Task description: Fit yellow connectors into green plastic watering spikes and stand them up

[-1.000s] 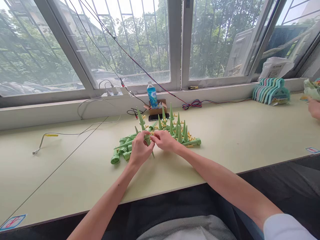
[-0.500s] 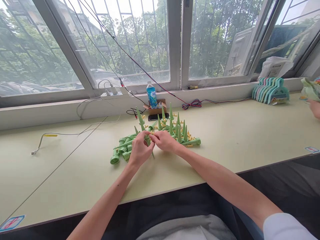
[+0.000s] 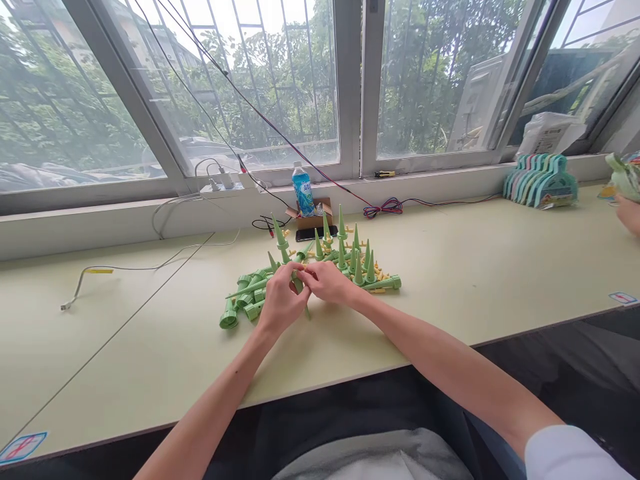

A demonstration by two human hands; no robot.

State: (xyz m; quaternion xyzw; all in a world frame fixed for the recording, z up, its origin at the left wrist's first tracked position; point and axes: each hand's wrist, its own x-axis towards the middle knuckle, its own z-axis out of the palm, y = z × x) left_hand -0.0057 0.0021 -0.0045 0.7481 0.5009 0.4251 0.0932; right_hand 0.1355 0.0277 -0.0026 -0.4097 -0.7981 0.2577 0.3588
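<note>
Evidently, a spike point(image 3: 299, 285) of green plastic is held over the table point(image 3: 450, 287), at the near edge of a cluster of similar parts, its narrow end pointed down. It is grasped by the left hand point(image 3: 280, 299), the grip being closed around it between thumb and fingers. The right hand point(image 3: 327, 281) is brought up against the left at the upper part of the spike, fingertips bent in; whether anything small is pinched in that grip cannot be told, as the view is blocked by the fingers

Beside the left hand, lying spikes point(image 3: 256, 287) are heaped on one another. Beyond the right hand, upright spikes point(image 3: 359, 269) are stood close together, with yellow pieces point(image 3: 381, 275) scattered among them. Behind the cluster, a phone point(image 3: 316, 235) is laid flat before a small box point(image 3: 325, 212), by which a bottle point(image 3: 303, 193) of blue liquid is seen. Farther right, hangers point(image 3: 540, 181) are lined up near the window, and at the edge of view a co-worker's hand point(image 3: 629, 215) is partly shown
</note>
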